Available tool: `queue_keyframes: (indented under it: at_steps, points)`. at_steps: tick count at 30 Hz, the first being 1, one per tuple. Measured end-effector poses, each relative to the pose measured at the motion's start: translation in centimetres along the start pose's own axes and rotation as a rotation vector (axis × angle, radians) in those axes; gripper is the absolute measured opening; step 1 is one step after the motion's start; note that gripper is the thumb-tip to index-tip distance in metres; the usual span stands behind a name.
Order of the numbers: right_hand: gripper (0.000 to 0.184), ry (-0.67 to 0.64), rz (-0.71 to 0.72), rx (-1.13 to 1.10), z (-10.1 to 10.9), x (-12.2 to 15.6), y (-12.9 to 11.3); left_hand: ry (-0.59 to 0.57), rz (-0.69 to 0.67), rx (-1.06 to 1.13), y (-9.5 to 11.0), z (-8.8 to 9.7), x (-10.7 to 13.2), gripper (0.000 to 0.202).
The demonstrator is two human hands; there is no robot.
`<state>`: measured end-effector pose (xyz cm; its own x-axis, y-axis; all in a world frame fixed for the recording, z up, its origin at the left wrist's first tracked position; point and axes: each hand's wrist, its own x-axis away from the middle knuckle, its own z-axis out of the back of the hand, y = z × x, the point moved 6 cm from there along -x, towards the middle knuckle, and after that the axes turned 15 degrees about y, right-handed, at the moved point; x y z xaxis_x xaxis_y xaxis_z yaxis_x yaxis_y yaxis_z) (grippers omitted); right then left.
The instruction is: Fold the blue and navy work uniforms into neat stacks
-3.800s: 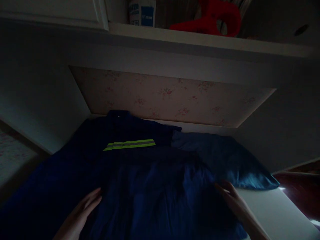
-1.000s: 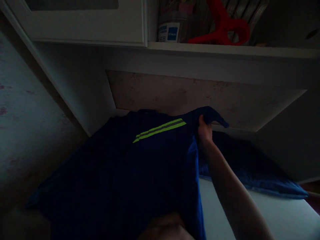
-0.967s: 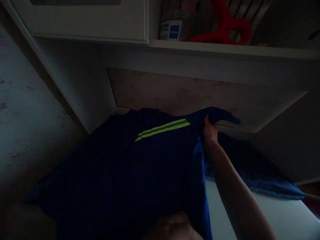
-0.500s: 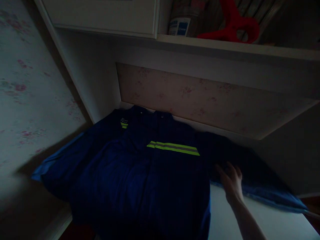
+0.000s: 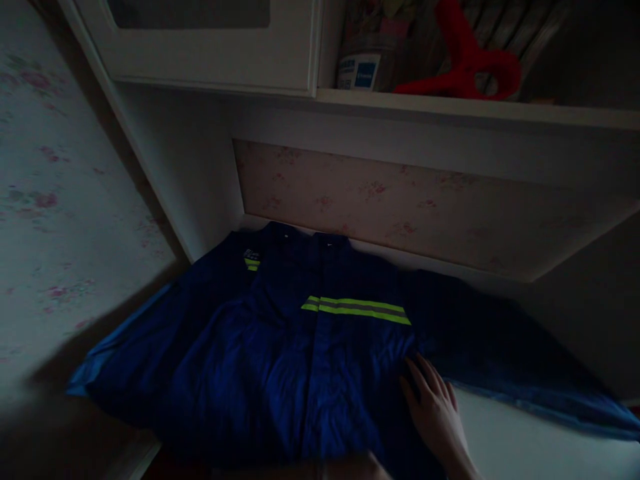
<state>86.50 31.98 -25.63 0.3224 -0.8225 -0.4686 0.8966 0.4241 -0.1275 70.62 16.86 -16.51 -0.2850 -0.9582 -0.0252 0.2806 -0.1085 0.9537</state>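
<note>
A dark blue jacket (image 5: 280,373) with yellow-green and grey reflective stripes lies spread out, its collar toward the back wall and its sleeves out to both sides. On its right side edge, just below the sleeve, rests my right hand (image 5: 434,400), fingers stretched out over the fabric and thumb apart. At the bottom edge of the view, a blurred part of my left hand (image 5: 357,467) or forearm crosses over the lower front of the jacket. Its fingers cannot be made out.
The jacket lies on a white surface (image 5: 505,427) inside a cabinet recess. Above it is a shelf (image 5: 450,108) with a red clamp-like object (image 5: 463,70) and a labelled clear jar (image 5: 365,67). A white cabinet door (image 5: 210,60) hangs at upper left beside the flowered wall (image 5: 50,220).
My right hand has moved from the right sleeve left and down onto the jacket's side edge. My left hand or forearm has come in at the bottom. The view has tilted slightly upward.
</note>
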Motion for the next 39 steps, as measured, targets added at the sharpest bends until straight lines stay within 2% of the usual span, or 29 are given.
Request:
queue_keyframes:
  at_steps: [2, 4, 6, 8, 10, 13, 16, 20, 22, 24, 26, 28, 30, 32, 34, 36, 39]
  points:
    - [0.061, 0.018, -0.002, -0.008, 0.2, 0.0, -0.2, 0.199, 0.015, -0.16, -2.0, 5.6, -1.6, 0.032]
    - [0.06, 0.034, -0.007, -0.01, 0.4, -0.1, -0.4, 0.543, 0.037, -0.528, -4.5, 12.7, -2.5, 0.034]
    - [0.059, 0.047, -0.009, -0.011, 0.5, -0.1, -0.4, 0.693, 0.108, -0.694, -7.6, 18.1, -2.8, 0.047]
    - [0.059, 0.054, -0.001, -0.014, 0.4, -0.1, -0.3, 0.744, 0.173, -0.747, -10.7, 21.7, -2.7, 0.049]
    - [0.058, 0.066, 0.01, -0.021, 0.2, 0.1, 0.0, 0.765, 0.214, -0.766, -13.1, 24.2, -2.4, 0.039]
    - [0.057, 0.081, 0.028, -0.024, 0.0, 0.2, 0.3, 0.833, 0.262, -0.756, -15.1, 27.8, -1.3, 0.032]
    - [0.056, 0.088, 0.048, -0.022, 0.0, 0.2, 0.5, 1.007, 0.369, -0.73, -15.9, 34.2, 1.5, 0.031]
    - [0.057, 0.1, 0.077, -0.028, 0.0, 0.2, 0.5, 1.292, 0.563, -0.725, -16.5, 44.1, 8.6, 0.03]
    - [0.058, 0.1, 0.076, -0.033, 0.0, 0.2, 0.6, 1.426, 0.612, -0.768, -16.3, 47.3, 12.1, 0.032]
    - [0.058, 0.098, 0.072, -0.043, -0.1, 0.2, 0.7, 1.508, 0.592, -0.833, -15.7, 48.4, 13.8, 0.037]
    - [0.057, 0.097, 0.071, -0.051, -0.2, 0.2, 0.7, 1.492, 0.504, -0.898, -15.0, 47.6, 13.0, 0.038]
    - [0.058, 0.099, 0.069, -0.055, -0.3, 0.2, 0.7, 1.353, 0.381, -0.943, -14.8, 45.4, 9.8, 0.037]
    - [0.058, 0.096, 0.061, -0.048, -0.2, 0.2, 0.6, 1.149, 0.267, -0.967, -15.2, 42.3, 5.6, 0.038]
    - [0.057, 0.088, 0.051, -0.04, 0.0, 0.1, 0.5, 0.95, 0.194, -0.98, -16.5, 39.3, 1.7, 0.043]
    - [0.055, 0.08, 0.039, -0.039, 0.1, 0.0, 0.4, 0.801, 0.187, -0.997, -18.3, 37.2, -0.9, 0.049]
    - [0.054, 0.079, 0.034, -0.048, 0.2, 0.0, 0.4, 0.711, 0.235, -1.023, -20.3, 36.4, -2.0, 0.052]
    - [0.051, 0.077, 0.026, -0.052, 0.0, 0.2, 0.4, 0.678, 0.339, -1.076, -22.7, 37.3, -1.3, 0.053]
